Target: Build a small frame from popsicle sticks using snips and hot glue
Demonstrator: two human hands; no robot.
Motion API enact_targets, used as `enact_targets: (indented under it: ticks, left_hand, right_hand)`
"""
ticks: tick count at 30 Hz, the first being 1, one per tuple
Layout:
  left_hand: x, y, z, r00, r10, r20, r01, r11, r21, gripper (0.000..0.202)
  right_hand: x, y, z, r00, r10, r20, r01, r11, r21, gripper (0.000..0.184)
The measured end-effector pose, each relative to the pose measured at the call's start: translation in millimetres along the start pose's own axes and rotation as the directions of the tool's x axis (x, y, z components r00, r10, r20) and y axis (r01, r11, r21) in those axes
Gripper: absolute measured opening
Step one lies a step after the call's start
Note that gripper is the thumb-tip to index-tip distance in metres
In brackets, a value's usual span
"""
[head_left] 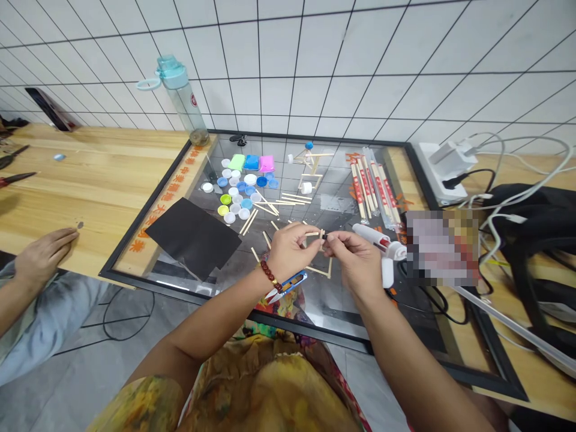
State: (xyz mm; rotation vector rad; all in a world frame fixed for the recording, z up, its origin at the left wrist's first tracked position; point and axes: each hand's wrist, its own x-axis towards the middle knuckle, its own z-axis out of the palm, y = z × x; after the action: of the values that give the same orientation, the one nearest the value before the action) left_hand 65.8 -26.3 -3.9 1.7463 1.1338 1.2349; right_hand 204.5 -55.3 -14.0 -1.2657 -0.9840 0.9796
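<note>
My left hand, with a beaded bracelet at the wrist, pinches a thin wooden stick over the glass sheet. Close against it, the fingertips of my right hand are closed on a small black piece touching the stick's end. Beneath the hands lie more sticks joined at a corner, partly hidden. Blue-handled thread snips rest below my left wrist. Just right of my right hand is a white glue gun. A sheet of black paper with a cut edge lies to the left.
Bottle caps, loose sticks and coloured clay packs spread behind my hands. A stick model with white wheels stands farther back, beside wrapped chopsticks. A bottle, power strip and another person's hand flank the glass.
</note>
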Motion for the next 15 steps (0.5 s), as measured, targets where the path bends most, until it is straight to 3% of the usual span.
enact_targets:
  ticks: [15]
  left_hand:
    - [0.7, -3.6, 2.1, 0.999, 0.029, -0.024, -0.031, 0.995, -0.09, 0.011]
  right_hand:
    - [-6.3, 0.9, -0.9, 0.982, -0.187, -0.019, 0.175, 0.948, -0.264, 0.017]
